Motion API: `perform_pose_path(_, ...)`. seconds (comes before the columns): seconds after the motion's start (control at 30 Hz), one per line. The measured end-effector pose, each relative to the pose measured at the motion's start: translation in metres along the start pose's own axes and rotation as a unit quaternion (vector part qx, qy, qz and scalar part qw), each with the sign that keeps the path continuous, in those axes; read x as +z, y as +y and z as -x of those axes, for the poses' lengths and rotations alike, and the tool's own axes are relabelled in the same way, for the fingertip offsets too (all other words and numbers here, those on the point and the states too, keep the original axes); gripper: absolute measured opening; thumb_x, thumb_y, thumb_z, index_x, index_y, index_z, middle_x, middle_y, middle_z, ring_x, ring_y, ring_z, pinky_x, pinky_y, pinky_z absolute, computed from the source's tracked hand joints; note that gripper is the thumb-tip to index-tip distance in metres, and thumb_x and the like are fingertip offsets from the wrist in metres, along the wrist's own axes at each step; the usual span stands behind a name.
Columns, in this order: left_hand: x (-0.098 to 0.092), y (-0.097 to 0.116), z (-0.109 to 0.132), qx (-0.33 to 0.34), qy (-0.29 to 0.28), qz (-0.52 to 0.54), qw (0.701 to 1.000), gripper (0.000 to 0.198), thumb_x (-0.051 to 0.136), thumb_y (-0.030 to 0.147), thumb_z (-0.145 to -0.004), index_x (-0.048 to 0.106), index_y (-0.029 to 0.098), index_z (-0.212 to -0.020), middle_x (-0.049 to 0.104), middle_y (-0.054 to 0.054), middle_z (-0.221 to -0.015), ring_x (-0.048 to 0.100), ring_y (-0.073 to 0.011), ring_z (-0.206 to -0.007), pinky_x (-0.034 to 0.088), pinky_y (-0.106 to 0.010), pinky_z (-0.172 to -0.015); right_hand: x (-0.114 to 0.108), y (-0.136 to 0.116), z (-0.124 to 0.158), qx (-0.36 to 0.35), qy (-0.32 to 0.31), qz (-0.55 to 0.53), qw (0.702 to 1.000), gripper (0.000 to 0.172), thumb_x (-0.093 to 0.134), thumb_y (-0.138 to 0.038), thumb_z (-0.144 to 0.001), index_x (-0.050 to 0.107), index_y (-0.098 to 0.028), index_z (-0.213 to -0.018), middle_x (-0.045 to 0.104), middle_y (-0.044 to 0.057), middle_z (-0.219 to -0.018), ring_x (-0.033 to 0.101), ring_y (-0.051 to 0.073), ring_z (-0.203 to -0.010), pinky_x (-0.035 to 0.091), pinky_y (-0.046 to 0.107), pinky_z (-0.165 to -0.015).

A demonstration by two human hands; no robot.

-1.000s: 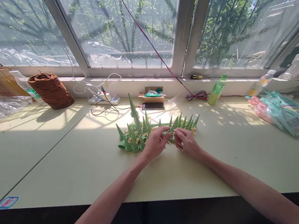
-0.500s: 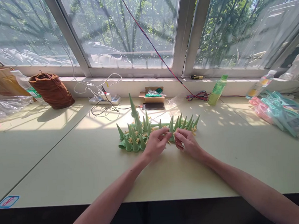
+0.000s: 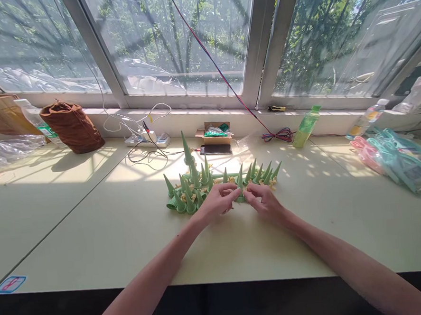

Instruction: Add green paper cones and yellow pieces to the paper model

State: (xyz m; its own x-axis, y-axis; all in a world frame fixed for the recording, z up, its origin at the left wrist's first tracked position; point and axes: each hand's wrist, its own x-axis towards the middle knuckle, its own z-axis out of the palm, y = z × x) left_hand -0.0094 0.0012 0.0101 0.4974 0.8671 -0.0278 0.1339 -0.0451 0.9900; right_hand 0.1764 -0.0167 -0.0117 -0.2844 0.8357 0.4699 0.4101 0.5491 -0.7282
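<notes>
A slim green cone (image 3: 240,178) stands upright on the table between my two hands. The fingertips of my left hand (image 3: 219,199) press against its left side near the base, and the hand is closed on it. Close at the cone's right side, my right hand (image 3: 265,200) has its thumb and forefinger drawn together; whatever is between them is too small to make out. Several more green cones (image 3: 179,202) stand in a cluster at the left and behind my hands, with small yellow pieces (image 3: 183,197) among them. One tall stack of cones (image 3: 186,149) rises at the back left.
Behind the cones lie a dark phone (image 3: 215,149) and a small open cardboard box (image 3: 218,139). A power strip (image 3: 148,141) with cables is further left, near a brown bag (image 3: 72,127). To the right are a green bottle (image 3: 306,127) and plastic-wrapped items (image 3: 407,164).
The cone between my hands has shifted very slightly left. My right hand's fingertips have moved a little closer to its base, and my left fingers have straightened somewhat.
</notes>
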Motion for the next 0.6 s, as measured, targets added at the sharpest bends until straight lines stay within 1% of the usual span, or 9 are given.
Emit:
perform_pose_path(0.07,0.0011,-0.0002,-0.0002,0.001,0.006,-0.006,1.000,0.039,0.060,0.052,-0.085,0.064,0.014,-0.092,0.042,0.006,-0.046,0.037,-0.0053,-0.039,0.037,-0.019,-0.044,0.0008,0.0012,-0.0006,-0.001,0.001,0.012,1.000,0.034,0.045,-0.028,-0.092,0.027,-0.021,-0.064,0.025,-0.006,-0.058,0.026,0.009,-0.052,0.021,0.025,-0.050)
perform_pose_path(0.2,0.0065,0.0030,0.0003,0.021,0.027,-0.002,0.999,0.042,0.059,0.051,-0.085,0.061,0.014,-0.103,0.049,0.004,-0.055,0.041,-0.0061,-0.040,0.035,-0.019,-0.040,0.0035,0.0023,-0.0009,0.011,0.038,0.047,0.998,0.035,0.045,-0.029,-0.092,0.027,-0.021,-0.064,0.025,-0.006,-0.056,0.025,0.009,-0.050,0.021,0.024,-0.049)
perform_pose_path(0.27,0.0086,0.0042,0.0001,0.033,0.028,-0.003,0.999,0.045,0.059,0.051,-0.085,0.059,0.013,-0.110,0.055,0.001,-0.065,0.045,-0.0065,-0.043,0.037,-0.019,-0.040,0.0046,0.0014,-0.0011,0.015,0.057,0.062,0.996,0.034,0.046,-0.030,-0.092,0.029,-0.021,-0.064,0.027,-0.006,-0.055,0.026,0.009,-0.050,0.022,0.024,-0.049)
perform_pose_path(0.33,0.0094,0.0041,-0.0005,0.041,0.026,-0.011,0.999,0.049,0.062,0.050,-0.083,0.057,0.014,-0.115,0.060,-0.004,-0.082,0.050,-0.0067,-0.048,0.038,-0.019,-0.040,0.0050,0.0001,-0.0014,0.021,0.071,0.068,0.995,0.033,0.045,-0.031,-0.093,0.031,-0.021,-0.064,0.028,-0.007,-0.055,0.027,0.009,-0.049,0.023,0.024,-0.049)
perform_pose_path(0.43,0.0087,0.0015,-0.0021,0.048,0.033,-0.026,0.998,0.051,0.066,0.046,-0.080,0.055,0.015,-0.118,0.057,-0.009,-0.101,0.053,-0.0057,-0.052,0.040,-0.019,-0.041,0.0045,-0.0007,-0.0017,0.036,0.076,0.066,0.994,0.032,0.043,-0.033,-0.095,0.036,-0.021,-0.066,0.031,-0.006,-0.055,0.030,0.009,-0.050,0.025,0.024,-0.050)
perform_pose_path(0.5,0.0079,-0.0007,-0.0030,0.053,0.035,-0.036,0.997,0.050,0.066,0.045,-0.080,0.054,0.015,-0.118,0.055,-0.009,-0.105,0.053,-0.0051,-0.053,0.040,-0.018,-0.041,0.0039,0.0003,-0.0016,0.042,0.072,0.062,0.995,0.033,0.040,-0.034,-0.097,0.037,-0.020,-0.067,0.035,-0.006,-0.057,0.033,0.009,-0.051,0.026,0.024,-0.051)
perform_pose_path(0.6,0.0070,-0.0030,-0.0034,0.066,0.024,-0.050,0.996,0.045,0.066,0.044,-0.081,0.054,0.015,-0.113,0.054,-0.009,-0.106,0.053,-0.0049,-0.053,0.041,-0.018,-0.041,0.0033,0.0026,-0.0013,0.042,0.070,0.053,0.995,0.035,0.037,-0.036,-0.099,0.038,-0.020,-0.067,0.039,-0.005,-0.058,0.036,0.009,-0.051,0.028,0.024,-0.052)
